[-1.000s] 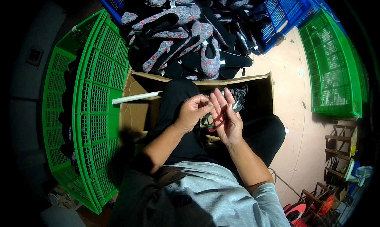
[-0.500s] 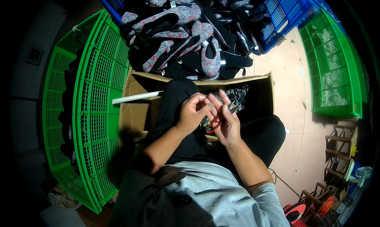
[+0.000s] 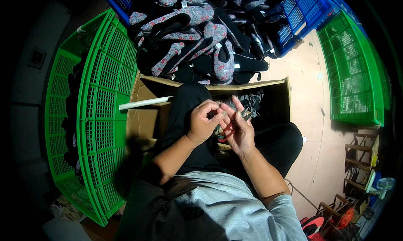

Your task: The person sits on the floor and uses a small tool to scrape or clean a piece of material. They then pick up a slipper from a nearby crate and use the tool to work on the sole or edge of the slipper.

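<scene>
My left hand (image 3: 202, 122) is closed in a pinch above my lap, with thumb and fingertips pressed together. What it pinches, if anything, is too small to make out. Close beside it, palm turned up, my right hand (image 3: 242, 136) has a pair of scissors with red handles (image 3: 227, 136) lodged in it. The dark blades (image 3: 247, 114) stick out past its thumb. One finger of that hand points upward, while others reach toward the left fingertips. Below both hands, an open cardboard box (image 3: 245, 87) between my legs holds dark scraps (image 3: 253, 101).
Beyond the box lies a heap of black and grey floral slippers (image 3: 222, 60), with blue crates (image 3: 303, 14) around it. Green crates stand at left (image 3: 107, 94) and right (image 3: 348, 69). A pale tube (image 3: 145, 103) juts out by my left knee. Wooden racks (image 3: 359, 157) are at far right.
The fingers of my right hand have shifted slightly toward the left hand, and the scissor blades show a little more. Everything else stays as it was.
</scene>
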`<state>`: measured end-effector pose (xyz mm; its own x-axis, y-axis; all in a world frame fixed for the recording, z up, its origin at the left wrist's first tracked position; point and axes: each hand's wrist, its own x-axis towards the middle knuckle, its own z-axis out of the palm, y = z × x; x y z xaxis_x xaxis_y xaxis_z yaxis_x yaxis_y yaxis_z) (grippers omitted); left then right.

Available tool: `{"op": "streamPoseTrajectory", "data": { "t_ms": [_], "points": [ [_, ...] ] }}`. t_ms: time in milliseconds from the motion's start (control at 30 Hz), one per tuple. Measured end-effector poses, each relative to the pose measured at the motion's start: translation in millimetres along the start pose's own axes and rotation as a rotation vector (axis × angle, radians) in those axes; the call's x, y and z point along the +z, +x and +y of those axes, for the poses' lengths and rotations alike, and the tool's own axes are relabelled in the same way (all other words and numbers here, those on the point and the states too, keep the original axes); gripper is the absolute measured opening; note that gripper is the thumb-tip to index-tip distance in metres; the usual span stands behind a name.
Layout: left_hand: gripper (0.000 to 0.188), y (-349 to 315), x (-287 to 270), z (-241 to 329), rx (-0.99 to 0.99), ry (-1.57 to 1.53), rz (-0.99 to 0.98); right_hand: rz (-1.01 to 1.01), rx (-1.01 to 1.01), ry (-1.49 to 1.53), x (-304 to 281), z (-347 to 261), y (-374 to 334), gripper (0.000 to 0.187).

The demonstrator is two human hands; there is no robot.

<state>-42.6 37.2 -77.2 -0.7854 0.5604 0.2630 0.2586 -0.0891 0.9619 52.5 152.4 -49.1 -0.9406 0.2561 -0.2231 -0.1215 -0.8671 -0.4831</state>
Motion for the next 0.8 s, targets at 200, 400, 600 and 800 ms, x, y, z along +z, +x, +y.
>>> {"op": "streamPoseTrajectory", "data": {
  "t_ms": [200, 400, 600, 800],
  "points": [
    [0.016, 1, 1, 8, 0.027, -0.006, 0.001, 0.015, 0.006, 0.012, -1, 0, 0, 0.062],
    [0.02, 0, 5, 15, 0.041, 0.026, 0.023, 0.01, -0.015, 0.028, -4, 2, 1, 0.06],
    [0.026, 2, 2, 16, 0.193, 0.16, 0.007, 0.015, -0.036, 0.054, -7, 2, 0, 0.057],
    [0.025, 1, 1, 18, 0.252, 0.158, -0.015, 0.029, -0.04, 0.047, -1, 0, -1, 0.054]
  ]
}}
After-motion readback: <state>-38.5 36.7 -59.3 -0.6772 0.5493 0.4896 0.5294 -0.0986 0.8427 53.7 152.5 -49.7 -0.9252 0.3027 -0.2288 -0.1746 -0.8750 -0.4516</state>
